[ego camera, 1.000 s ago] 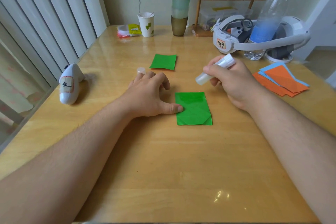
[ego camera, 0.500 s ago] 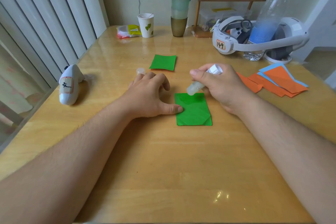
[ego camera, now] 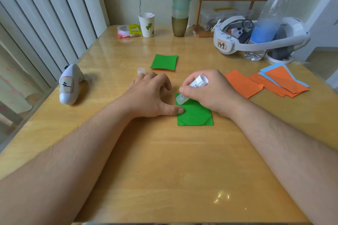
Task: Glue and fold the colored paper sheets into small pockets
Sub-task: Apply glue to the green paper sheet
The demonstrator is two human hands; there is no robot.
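Could smear glue past the flap or drag the folded green sheet [ego camera: 194, 115] out of square, if the stroke pulls harder than the single thumb pinning the paper's 9 o'clock edge can resist; could also crease the thin paper if the tip is pressed down too steeply. Right hand [ego camera: 206, 90] wrapped as a closed grip round the glue stick [ego camera: 192, 89], tip angled down toward 8 o'clock and meeting the sheet near its far left corner, exact contact hard to tell under the fingers. Left hand [ego camera: 151, 95] resting on the worktop [ego camera: 164, 170], fingers loosely curled and holding nothing, thumb laid flat on the paper's edge. Sheet lying centre, directly beneath and at 6 o'clock of the right grip, near corners folded in. Second green piece [ego camera: 164, 62] apart at 12 o'clock, glue cap [ego camera: 141, 71] beside the left fingers, orange and blue sheets [ego camera: 274, 82] at 3 o'clock awaiting their turn.
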